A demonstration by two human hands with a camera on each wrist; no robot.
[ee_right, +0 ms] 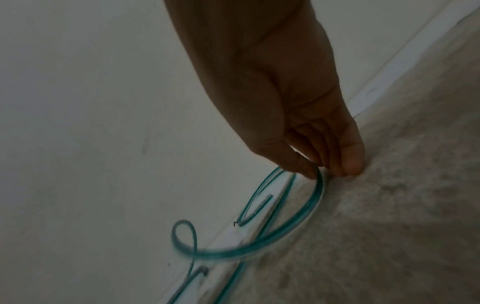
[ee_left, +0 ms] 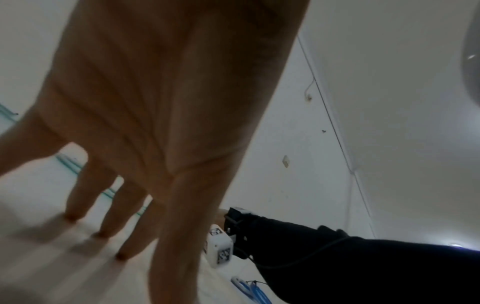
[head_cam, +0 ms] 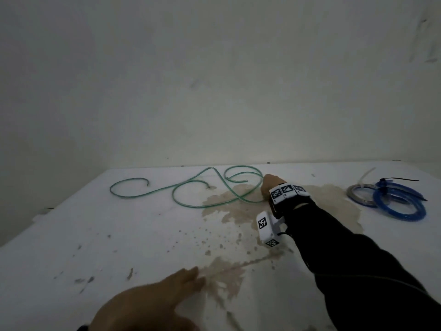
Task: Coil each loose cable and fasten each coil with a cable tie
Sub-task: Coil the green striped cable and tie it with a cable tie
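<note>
A loose green cable (head_cam: 239,166) (ee_right: 228,253) winds in open loops across the far middle of the white table (head_cam: 95,235). My right hand (head_cam: 268,187) (ee_right: 319,170) reaches to its right-hand loop, where thumb and fingers pinch the cable against the table. My left hand (head_cam: 191,278) (ee_left: 103,232) lies low over the near table with straight, spread fingers and holds nothing. Bits of the green cable show between those fingers in the left wrist view.
At the far right lie a blue coil (head_cam: 401,217) (ee_left: 257,292) and a grey coil (head_cam: 353,198), with a black cable tie (head_cam: 403,179) sticking out. A brown stain (head_cam: 226,211) spreads over the table's middle. A wall stands right behind the table.
</note>
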